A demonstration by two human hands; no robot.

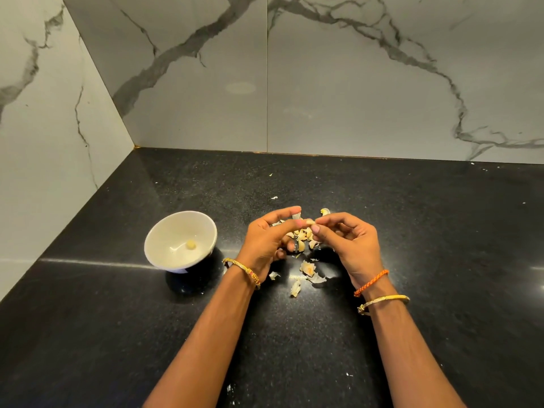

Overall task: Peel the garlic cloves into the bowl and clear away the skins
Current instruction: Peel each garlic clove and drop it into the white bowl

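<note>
A small garlic clove (309, 222) is pinched between the fingertips of both hands above the black counter. My left hand (269, 240) grips it from the left, my right hand (347, 241) from the right. To the left stands a white bowl (164, 231), tilted toward me, with one peeled clove (190, 245) inside. Under and between my hands lies a heap of cloves and papery garlic skins (301, 235). More loose skins (309, 269) lie nearer to me, and another piece (295, 288) sits below them.
The black speckled counter (117, 334) runs into a corner of marble-patterned walls (353, 83) at the back and left. Tiny skin flecks (274, 197) are scattered behind my hands, and a few more crumbs (229, 387) lie near the front.
</note>
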